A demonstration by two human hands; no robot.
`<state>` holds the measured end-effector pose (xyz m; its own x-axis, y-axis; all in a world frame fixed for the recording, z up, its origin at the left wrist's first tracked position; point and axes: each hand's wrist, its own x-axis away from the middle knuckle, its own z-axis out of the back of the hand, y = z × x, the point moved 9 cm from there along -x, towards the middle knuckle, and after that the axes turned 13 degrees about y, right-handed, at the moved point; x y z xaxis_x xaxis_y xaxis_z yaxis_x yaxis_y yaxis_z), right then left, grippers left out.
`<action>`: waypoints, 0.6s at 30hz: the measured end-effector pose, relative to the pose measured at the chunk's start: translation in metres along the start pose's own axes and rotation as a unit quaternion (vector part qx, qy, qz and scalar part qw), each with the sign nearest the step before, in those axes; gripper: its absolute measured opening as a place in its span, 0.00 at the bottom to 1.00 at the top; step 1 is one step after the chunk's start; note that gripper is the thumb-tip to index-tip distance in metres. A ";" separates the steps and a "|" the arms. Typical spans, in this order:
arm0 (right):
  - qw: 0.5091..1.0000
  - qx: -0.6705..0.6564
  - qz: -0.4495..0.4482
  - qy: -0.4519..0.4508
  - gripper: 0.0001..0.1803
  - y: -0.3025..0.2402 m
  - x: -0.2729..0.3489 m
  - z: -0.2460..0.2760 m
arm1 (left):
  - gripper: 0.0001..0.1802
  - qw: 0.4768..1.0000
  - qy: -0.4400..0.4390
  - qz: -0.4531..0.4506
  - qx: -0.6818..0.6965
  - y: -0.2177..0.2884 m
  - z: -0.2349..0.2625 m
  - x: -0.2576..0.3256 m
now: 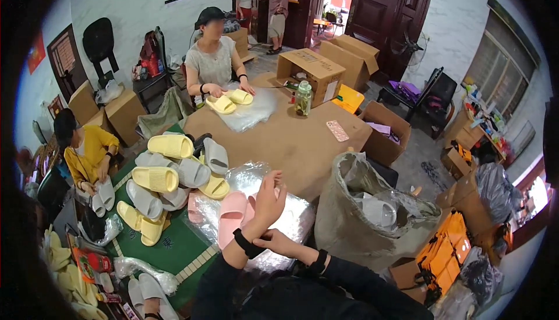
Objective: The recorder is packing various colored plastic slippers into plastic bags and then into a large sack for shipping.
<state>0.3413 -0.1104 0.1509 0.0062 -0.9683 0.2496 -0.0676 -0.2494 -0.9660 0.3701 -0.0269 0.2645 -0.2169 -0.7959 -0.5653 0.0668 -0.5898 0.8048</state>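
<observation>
Pink slippers (232, 214): on clear plastic wrap (297, 210) by the tabletop's (303, 151) near edge; one shows well, its mate is partly behind the left hand.
Left hand (270, 202): raised over the slippers, fingers loosely bent, released, nothing grasped.
Right hand (279, 243): fingers at the black wristband (247, 245) on the left wrist; cannot tell if they pinch it or only touch.
Slipper weight: light, I'd judge (looks like moulded foam).
Slipper stiffness: soft and springy; a squeeze should dent it, not break it.
Slipper hold: across the broad strap, or pinch both sides of the sole.
Wrap handling: thin, shiny, probably slick; slippers may slide on it, so lift rather than drag. Take the film by a loose edge.
Band handling: likely light and pliable; grip its outer rim.
Left edge: yellow slippers (156, 179) and grey slippers (144, 199) piled loosely (tug one, others may roll).
Near right corner: big drab sack (340, 209) just beside it, plastic-wrapped stuff inside.
</observation>
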 end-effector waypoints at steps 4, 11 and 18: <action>1.000 0.008 0.010 -0.014 0.22 -0.018 0.001 -0.033 | 0.18 0.954 -0.026 -0.239 -0.181 0.028 0.023 0.007; 0.997 0.066 0.033 -0.037 0.26 -0.008 0.000 -0.067 | 0.13 0.941 -0.078 -0.284 -0.167 0.024 0.046 0.022; 0.987 0.064 0.117 -0.092 0.18 -0.089 -0.027 -0.044 | 0.07 0.980 0.080 0.174 -0.047 -0.093 0.124 0.035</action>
<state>0.3032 -0.0612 0.2327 0.1865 -0.9824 0.0145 0.0372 -0.0076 -0.9993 0.2353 0.0172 0.1928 -0.0104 -0.9577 -0.2875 0.2002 -0.2837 0.9378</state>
